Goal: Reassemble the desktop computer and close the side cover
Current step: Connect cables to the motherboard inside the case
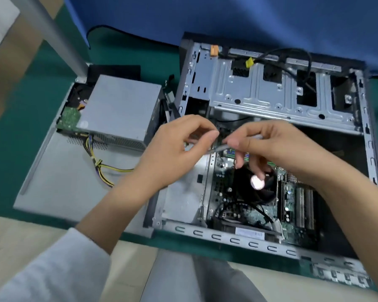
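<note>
On the far left the side cover (74,182) is lying flat on the green mat (31,110), and the power supply (120,110) is sitting on top of it with its yellow and black wires (103,168) trailing loose; until that box is going back into the case, the cover cannot close, and the wires are looking likely to snag or get pinched when it is lifted. Moving right, the left hand (175,149) is curling its fingers and pinching one end of a small grey part (218,147), too blurred to name. The right hand (268,147) is pinching the other end, with its lower fingers hanging loose. Both are hovering above the open computer case (271,101), directly over the black cooler fan (253,184) and the circuit board (292,214). If either pinch is slipping, the part is probably dropping into the fan blades or among the board's components, where it could scratch something or be hard to fish out.
</note>
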`<action>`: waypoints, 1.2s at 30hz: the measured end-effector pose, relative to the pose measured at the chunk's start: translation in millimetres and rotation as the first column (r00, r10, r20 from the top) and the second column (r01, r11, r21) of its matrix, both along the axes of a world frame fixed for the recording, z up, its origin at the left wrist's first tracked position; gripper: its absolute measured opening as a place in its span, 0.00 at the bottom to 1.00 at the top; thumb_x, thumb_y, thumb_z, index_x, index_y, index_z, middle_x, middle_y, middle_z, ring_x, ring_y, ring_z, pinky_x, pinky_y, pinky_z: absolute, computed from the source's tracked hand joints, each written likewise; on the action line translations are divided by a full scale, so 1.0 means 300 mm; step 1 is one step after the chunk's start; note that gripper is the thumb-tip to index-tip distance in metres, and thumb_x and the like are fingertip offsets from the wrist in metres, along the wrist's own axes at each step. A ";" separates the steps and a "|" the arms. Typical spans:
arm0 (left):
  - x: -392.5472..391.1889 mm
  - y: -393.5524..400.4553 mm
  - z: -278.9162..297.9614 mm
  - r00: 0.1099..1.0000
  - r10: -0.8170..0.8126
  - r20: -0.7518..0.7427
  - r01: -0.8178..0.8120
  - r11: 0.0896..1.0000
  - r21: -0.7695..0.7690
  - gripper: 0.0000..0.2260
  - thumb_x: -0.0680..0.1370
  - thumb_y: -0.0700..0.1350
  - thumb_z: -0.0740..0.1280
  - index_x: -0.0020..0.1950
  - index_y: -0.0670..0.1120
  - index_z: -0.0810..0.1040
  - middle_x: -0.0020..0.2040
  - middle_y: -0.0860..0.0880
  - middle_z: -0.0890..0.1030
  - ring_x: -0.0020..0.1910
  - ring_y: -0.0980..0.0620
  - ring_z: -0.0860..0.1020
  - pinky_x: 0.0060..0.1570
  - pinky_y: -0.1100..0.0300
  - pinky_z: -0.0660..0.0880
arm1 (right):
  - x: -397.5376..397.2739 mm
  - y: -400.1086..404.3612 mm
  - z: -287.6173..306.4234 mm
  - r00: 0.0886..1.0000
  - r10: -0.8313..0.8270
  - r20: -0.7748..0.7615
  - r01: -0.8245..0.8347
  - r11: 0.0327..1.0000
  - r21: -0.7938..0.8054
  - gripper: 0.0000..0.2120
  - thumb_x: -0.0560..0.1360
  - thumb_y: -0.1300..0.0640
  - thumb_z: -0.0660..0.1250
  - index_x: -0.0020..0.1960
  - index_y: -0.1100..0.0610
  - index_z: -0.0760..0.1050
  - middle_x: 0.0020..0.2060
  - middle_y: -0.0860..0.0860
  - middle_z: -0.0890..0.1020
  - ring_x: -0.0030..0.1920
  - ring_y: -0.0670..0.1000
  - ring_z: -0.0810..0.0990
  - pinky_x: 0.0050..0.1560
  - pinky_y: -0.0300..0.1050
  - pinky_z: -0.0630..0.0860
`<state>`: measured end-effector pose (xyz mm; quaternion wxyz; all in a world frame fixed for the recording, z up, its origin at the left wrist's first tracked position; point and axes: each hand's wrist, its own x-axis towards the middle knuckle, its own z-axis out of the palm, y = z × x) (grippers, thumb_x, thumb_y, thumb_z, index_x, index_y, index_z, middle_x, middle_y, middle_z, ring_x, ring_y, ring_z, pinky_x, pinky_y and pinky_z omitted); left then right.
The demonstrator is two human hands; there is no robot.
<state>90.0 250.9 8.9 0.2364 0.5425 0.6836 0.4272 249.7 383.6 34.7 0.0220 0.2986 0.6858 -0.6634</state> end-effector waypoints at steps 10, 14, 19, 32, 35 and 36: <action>-0.262 0.096 0.088 0.678 0.219 0.702 -0.180 0.975 -0.130 0.03 0.73 0.45 0.69 0.42 0.49 0.83 0.36 0.49 0.81 0.36 0.53 0.82 0.40 0.63 0.79 | -0.319 0.073 0.040 0.887 -0.331 -0.323 0.279 0.940 -0.198 0.06 0.71 0.53 0.70 0.41 0.55 0.79 0.31 0.54 0.83 0.22 0.50 0.77 0.22 0.34 0.65; -0.356 0.163 0.067 0.580 0.261 0.771 -0.224 0.962 -0.157 0.04 0.72 0.44 0.69 0.45 0.45 0.80 0.36 0.50 0.82 0.34 0.54 0.81 0.39 0.66 0.78 | -0.462 0.110 0.026 0.880 -0.352 -0.319 0.301 0.932 -0.200 0.05 0.73 0.57 0.69 0.39 0.52 0.80 0.28 0.53 0.81 0.22 0.50 0.77 0.22 0.34 0.63; -0.456 0.259 0.038 0.493 0.297 0.818 -0.218 0.952 -0.215 0.11 0.67 0.49 0.72 0.46 0.44 0.81 0.39 0.48 0.81 0.35 0.55 0.81 0.39 0.66 0.78 | -0.585 0.171 -0.008 0.826 -0.461 -0.323 0.412 0.886 -0.212 0.07 0.76 0.59 0.66 0.39 0.55 0.76 0.25 0.51 0.78 0.20 0.50 0.72 0.21 0.35 0.61; -0.710 0.390 -0.097 0.891 0.292 0.348 -0.150 0.912 -0.381 0.04 0.75 0.41 0.70 0.44 0.49 0.80 0.38 0.49 0.82 0.37 0.55 0.82 0.39 0.66 0.79 | -0.656 0.214 -0.094 0.792 -0.490 -0.365 0.543 0.838 0.055 0.08 0.78 0.57 0.66 0.40 0.55 0.73 0.25 0.51 0.76 0.22 0.47 0.69 0.24 0.35 0.64; -0.795 0.366 -0.163 0.978 0.181 -0.108 -0.210 0.803 -0.557 0.04 0.75 0.40 0.69 0.43 0.48 0.80 0.34 0.51 0.80 0.28 0.59 0.77 0.28 0.75 0.71 | -0.648 0.197 -0.113 0.809 -0.452 -0.375 0.533 0.834 0.145 0.08 0.77 0.56 0.66 0.39 0.53 0.74 0.27 0.53 0.76 0.26 0.44 0.71 0.27 0.35 0.66; -0.810 0.360 -0.185 0.981 0.132 -0.142 -0.192 0.765 -0.614 0.04 0.75 0.38 0.69 0.43 0.47 0.80 0.34 0.50 0.80 0.28 0.58 0.77 0.29 0.73 0.72 | -0.648 0.195 -0.116 0.823 -0.439 -0.361 0.521 0.837 0.170 0.08 0.77 0.55 0.66 0.39 0.53 0.74 0.28 0.54 0.76 0.26 0.46 0.70 0.27 0.36 0.66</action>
